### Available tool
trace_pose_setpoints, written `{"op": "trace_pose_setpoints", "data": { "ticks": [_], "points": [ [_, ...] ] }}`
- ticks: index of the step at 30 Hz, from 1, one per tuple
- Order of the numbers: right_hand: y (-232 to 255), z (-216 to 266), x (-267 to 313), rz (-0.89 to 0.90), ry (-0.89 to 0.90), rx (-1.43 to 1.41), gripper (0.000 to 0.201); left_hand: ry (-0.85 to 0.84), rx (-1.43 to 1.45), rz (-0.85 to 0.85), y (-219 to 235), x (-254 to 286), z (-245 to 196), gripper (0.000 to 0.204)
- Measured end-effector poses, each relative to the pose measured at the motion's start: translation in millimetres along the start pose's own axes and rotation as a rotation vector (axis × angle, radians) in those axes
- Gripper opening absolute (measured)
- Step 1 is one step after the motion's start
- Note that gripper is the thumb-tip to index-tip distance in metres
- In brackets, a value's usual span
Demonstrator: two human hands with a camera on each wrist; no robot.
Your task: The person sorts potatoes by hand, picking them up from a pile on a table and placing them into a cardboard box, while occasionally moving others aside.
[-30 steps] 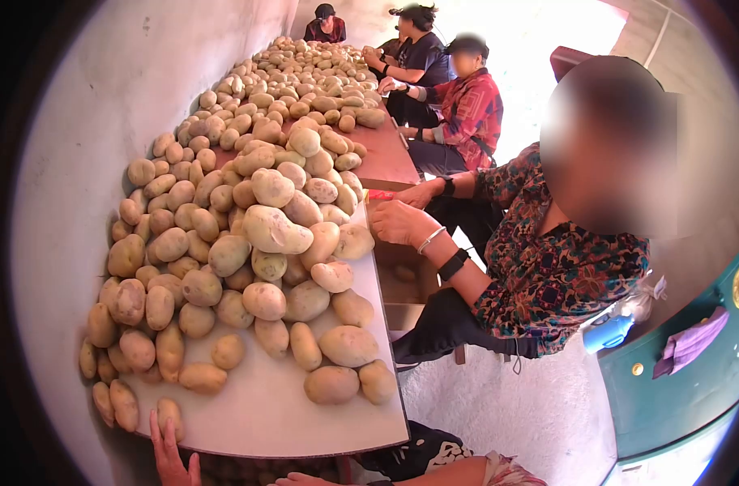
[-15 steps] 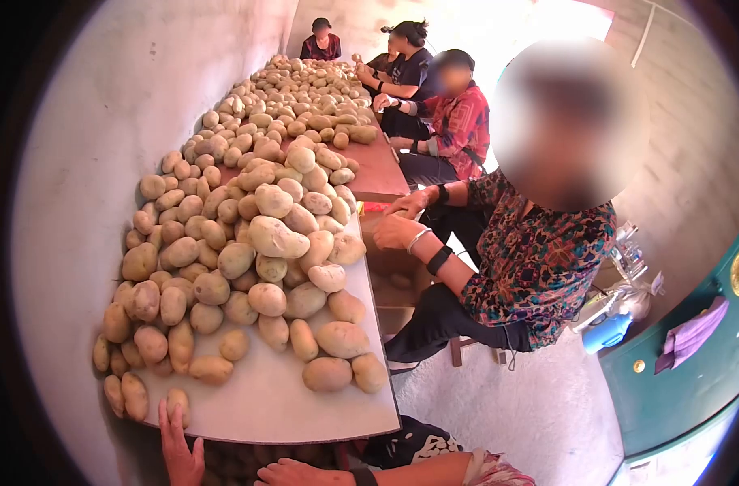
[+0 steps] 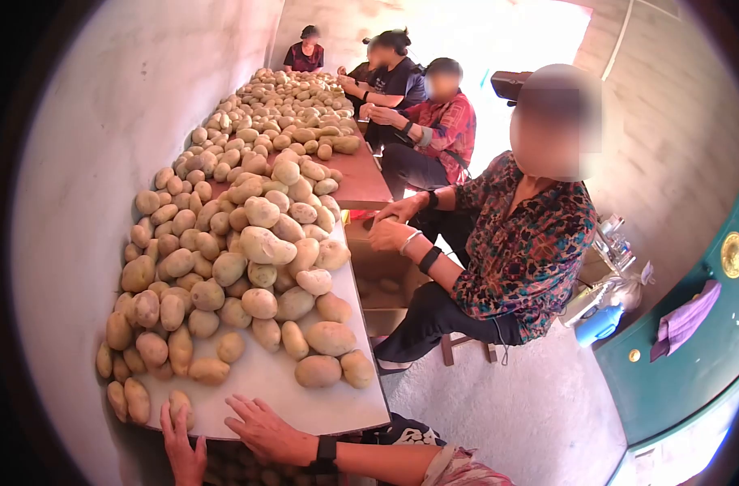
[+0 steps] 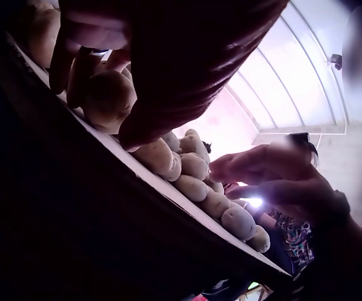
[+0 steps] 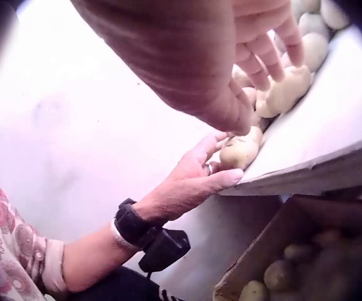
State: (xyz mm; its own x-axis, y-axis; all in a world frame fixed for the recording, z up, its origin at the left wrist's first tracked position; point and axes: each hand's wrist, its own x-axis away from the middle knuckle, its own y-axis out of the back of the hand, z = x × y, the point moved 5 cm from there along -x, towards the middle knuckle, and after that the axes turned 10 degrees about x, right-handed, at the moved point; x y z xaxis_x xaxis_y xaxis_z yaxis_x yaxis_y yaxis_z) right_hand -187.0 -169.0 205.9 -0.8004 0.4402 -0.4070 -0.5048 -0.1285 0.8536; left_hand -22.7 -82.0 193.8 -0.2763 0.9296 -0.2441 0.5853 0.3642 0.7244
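At the near left corner of the table (image 3: 305,409), my left hand (image 3: 185,455) rests its fingers against a single potato (image 3: 180,409). The thumb stands apart from the fingers, on the near side of that potato. In the right wrist view the left hand (image 5: 190,182) lies along the potato (image 5: 238,152) at the table edge. My right hand (image 3: 264,431) is over the front edge with fingers spread and nothing in them. A large heap of potatoes (image 3: 224,267) covers the table's left and back; a small potato (image 3: 231,347) lies at its near side.
Below the front edge a cardboard box (image 5: 256,251) holds several potatoes. A person in a patterned shirt (image 3: 523,243) sits along the right side, with others farther back. A wall (image 3: 86,243) borders the left. At right stands a green cabinet (image 3: 685,373).
My right hand has moved forward and up from below the front edge to over the table, its fingers spreading. My left hand stays at the same potato. The head view has shifted slightly.
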Motion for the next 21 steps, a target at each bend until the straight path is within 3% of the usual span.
{"op": "trace_pose_setpoints", "data": {
  "ticks": [5, 7, 13, 17, 19, 21],
  "points": [
    [-11, -9, -1, 0.018, -0.036, 0.066, 0.026, 0.017, 0.043, -0.020, -3, 0, 6, 0.064],
    [-21, -7, 0, 0.164, -0.026, 0.017, 0.028, 0.008, 0.058, -0.047, -6, -2, 7, 0.064],
    [-32, -6, 3, 0.243, -0.034, 0.042, 0.027, 0.010, 0.015, -0.054, -4, -9, 13, 0.066],
    [-19, -18, 3, 0.133, -0.074, 0.077, 0.031, 0.080, 0.011, -0.018, -2, -12, 31, 0.071],
    [-28, -39, 17, -0.113, -0.057, 0.236, 0.036, -0.003, -0.125, -0.048, -3, -13, 27, 0.070],
    [21, -37, -11, 0.061, -0.176, 0.179, 0.040, 0.019, -0.111, -0.098, 14, -17, -6, 0.069]
  ]
}}
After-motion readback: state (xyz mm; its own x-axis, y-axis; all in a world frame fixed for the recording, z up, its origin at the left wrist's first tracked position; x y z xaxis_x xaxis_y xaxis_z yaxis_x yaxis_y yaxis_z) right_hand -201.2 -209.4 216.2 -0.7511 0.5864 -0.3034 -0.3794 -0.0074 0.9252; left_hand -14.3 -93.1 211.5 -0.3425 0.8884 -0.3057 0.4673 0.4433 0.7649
